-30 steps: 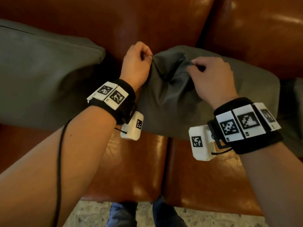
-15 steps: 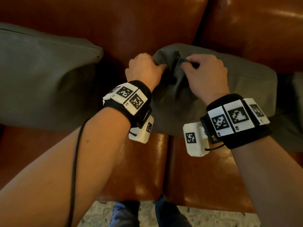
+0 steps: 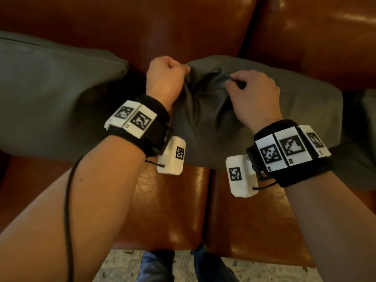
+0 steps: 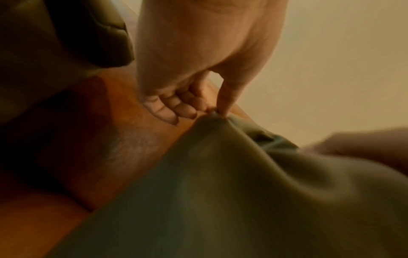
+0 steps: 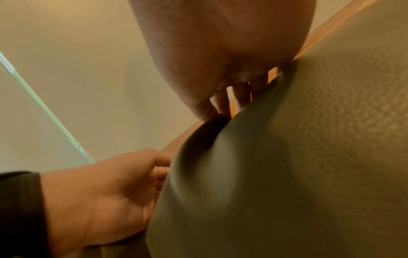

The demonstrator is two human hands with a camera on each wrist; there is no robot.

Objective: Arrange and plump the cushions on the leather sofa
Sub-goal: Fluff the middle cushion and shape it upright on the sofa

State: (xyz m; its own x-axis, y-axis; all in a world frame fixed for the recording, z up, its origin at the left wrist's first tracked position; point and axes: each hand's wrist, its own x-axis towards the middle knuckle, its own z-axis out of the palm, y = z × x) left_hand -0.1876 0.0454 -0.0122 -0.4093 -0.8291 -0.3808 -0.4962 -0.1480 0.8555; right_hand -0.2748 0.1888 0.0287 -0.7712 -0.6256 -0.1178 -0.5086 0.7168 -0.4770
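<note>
A grey-green cushion [image 3: 301,110] leans against the brown leather sofa's backrest [image 3: 183,29], its upper left corner slack and creased. My left hand [image 3: 177,68] pinches that corner's tip between thumb and curled fingers; the left wrist view shows the pinch [image 4: 215,111] on the fabric peak of the cushion [image 4: 220,192]. My right hand [image 3: 236,82] grips a fold of the cover a little to the right. In the right wrist view the right hand's fingers [image 5: 220,103] curl over the cushion's top edge [image 5: 309,139], with the left hand [image 5: 106,192] below.
A second grey-green cushion [image 3: 46,94] leans on the backrest at the left, close to my left hand. Another grey cushion's edge [image 3: 369,110] shows at far right. The leather seat [image 3: 173,204] lies in front, with patterned floor [image 3: 122,265] and my legs below.
Both hands have shifted along the cushion's corner: they came close together half a second ago and now stand slightly further apart, still holding the fabric. The corner looks more pulled out.
</note>
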